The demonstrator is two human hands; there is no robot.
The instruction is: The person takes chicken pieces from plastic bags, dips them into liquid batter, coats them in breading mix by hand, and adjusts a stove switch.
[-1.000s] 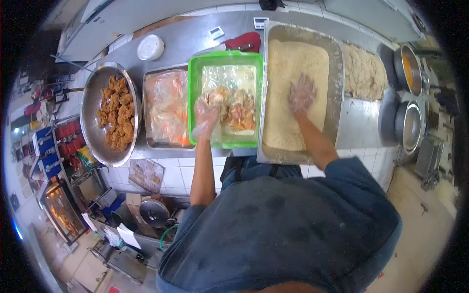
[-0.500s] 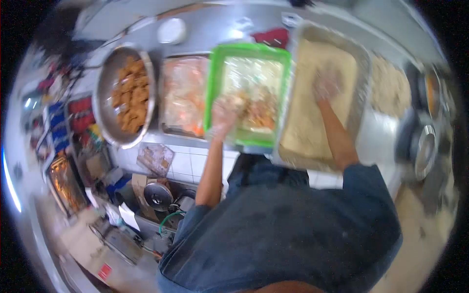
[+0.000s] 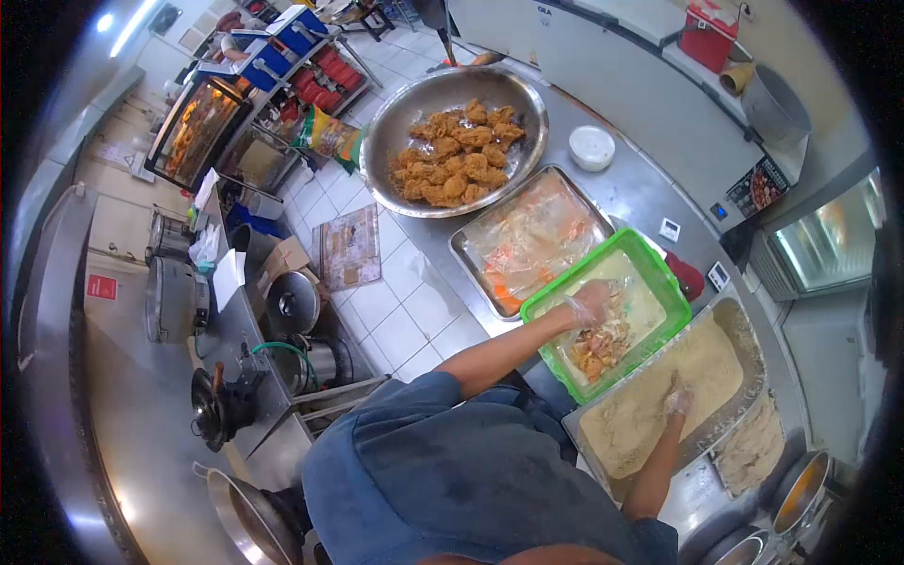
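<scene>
My left hand [image 3: 590, 303], in a clear plastic glove, is closed inside the green tray [image 3: 540, 308], which holds pale liquid batter. Beside it are several raw chicken pieces [image 3: 595, 350]; what its fingers grip is hidden. My right hand [image 3: 679, 401], also in a clear glove, reaches into pale flour [image 3: 626, 414] in a deep metal pan [image 3: 750, 350]. Flour partly hides its fingertips, and a small darker patch shows there. Left of the green tray, a metal tray [image 3: 460, 247] holds a clear plastic bag [image 3: 537, 235] with orange bits.
A large steel bowl [image 3: 375, 127] of fried chicken [image 3: 461, 155] stands at the counter's far left end. Behind the trays are a white tub [image 3: 591, 148] and two small timers [image 3: 669, 230]. Another floury tray [image 3: 750, 450] and pans [image 3: 800, 494] lie to the right.
The view has swung, so the counter now runs diagonally and looks sharper. My left hand is further into the green tray, by the chicken pieces. My right hand remains in the flour.
</scene>
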